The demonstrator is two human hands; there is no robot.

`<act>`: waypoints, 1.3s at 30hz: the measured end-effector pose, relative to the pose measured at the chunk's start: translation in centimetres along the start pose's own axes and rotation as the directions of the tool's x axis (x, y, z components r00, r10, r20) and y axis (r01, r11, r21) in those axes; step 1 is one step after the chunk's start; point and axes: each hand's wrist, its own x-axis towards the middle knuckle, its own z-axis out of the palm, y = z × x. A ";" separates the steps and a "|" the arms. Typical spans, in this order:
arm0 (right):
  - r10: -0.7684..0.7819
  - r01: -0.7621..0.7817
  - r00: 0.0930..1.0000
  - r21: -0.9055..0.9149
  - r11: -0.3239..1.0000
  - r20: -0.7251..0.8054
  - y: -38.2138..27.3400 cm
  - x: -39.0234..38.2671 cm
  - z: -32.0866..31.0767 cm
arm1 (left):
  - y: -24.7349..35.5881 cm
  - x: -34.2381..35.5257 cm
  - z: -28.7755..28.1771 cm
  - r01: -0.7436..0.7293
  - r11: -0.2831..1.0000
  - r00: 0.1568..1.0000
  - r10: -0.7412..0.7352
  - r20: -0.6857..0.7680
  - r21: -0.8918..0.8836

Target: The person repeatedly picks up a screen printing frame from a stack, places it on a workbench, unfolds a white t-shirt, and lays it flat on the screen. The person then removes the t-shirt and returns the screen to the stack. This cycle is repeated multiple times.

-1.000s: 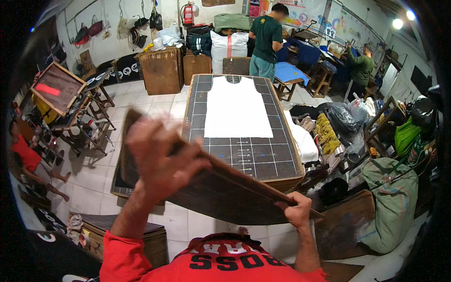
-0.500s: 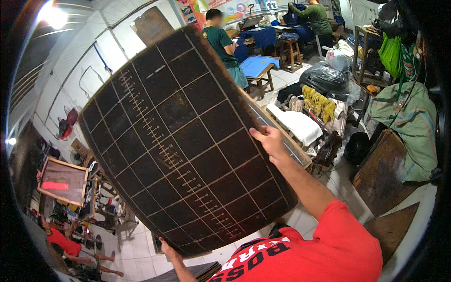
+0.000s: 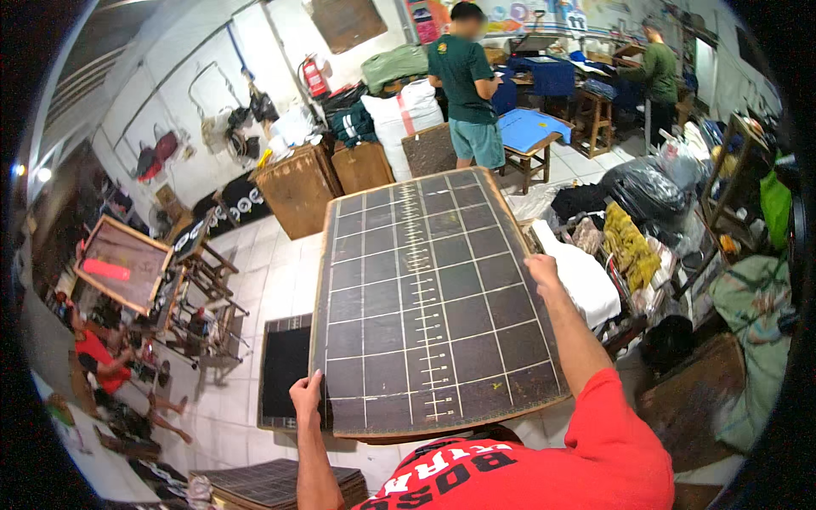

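A large dark board [image 3: 472, 297] with a pale grid and a ruler-like scale down its middle lies nearly flat in front of me. My left hand [image 3: 306, 397] grips its near left edge, thumb up along the side. On the right edge, higher up, my right hand [image 3: 542, 272] is closed round the rim. Under the board's left side shows part of another gridded board with black cloth [image 3: 287, 374] on it. How far the held board rests on what is below it is hidden.
A stack of gridded boards [image 3: 272, 476] stands at the lower left. Brown boards [image 3: 297, 191] lean beyond. White cloth [image 3: 580, 276] and yellow cloth [image 3: 631, 246] are piled on the right. One person [image 3: 463, 85] stands past a blue-topped stool [image 3: 531, 127]; another [image 3: 659, 76] works farther right.
The board has come down from a steep tilt to nearly flat and has turned straighter. Both hands stay on its edges. My view has shifted, showing more of the wall and brown boards.
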 end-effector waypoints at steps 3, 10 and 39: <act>0.022 -0.020 0.999 -0.063 0.998 0.032 0.8 1.6 -2.0 | 0.0 -0.9 2.2 -0.067 0.984 0.994 0.081 0.079 -0.166; -0.113 0.123 0.992 -0.391 0.912 0.049 -0.8 0.1 -2.8 | -1.7 -2.5 4.0 -0.372 0.871 0.900 0.424 -0.106 0.322; 0.465 -0.452 0.861 -0.108 0.885 0.207 6.0 -18.1 -15.9 | -4.1 -0.6 2.8 0.080 0.993 0.863 -0.026 0.504 -0.085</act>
